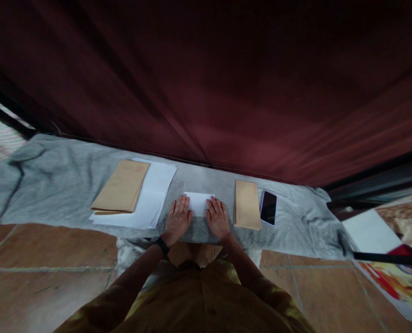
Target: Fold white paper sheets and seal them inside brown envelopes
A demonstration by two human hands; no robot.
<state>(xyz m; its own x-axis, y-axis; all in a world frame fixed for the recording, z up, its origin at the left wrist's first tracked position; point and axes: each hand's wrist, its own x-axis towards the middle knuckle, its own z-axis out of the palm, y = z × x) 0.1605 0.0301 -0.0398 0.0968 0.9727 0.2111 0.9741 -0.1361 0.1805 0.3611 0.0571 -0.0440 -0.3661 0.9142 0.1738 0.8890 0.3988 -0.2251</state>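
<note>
The left hand [178,219] and right hand [218,218] lie flat, palms down, fingers stretched forward, grasping nothing. Their inner fingers press the 2 side edges of the white paper [199,203], which lies on the cloth-covered desk [63,185] between them. The forearms [141,269] slant inward from the body; a dark band [163,246] circles the left wrist. Left of the hands, brown envelopes [120,187] rest on white sheets [155,192]; to the right, 1 brown packet [247,204] lies beside a phone [268,207].

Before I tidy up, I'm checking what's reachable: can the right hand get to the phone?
Probably yes: only a flat brown envelope lies between the right hand and the uncovered phone, though that hand would first leave the white paper.
</note>
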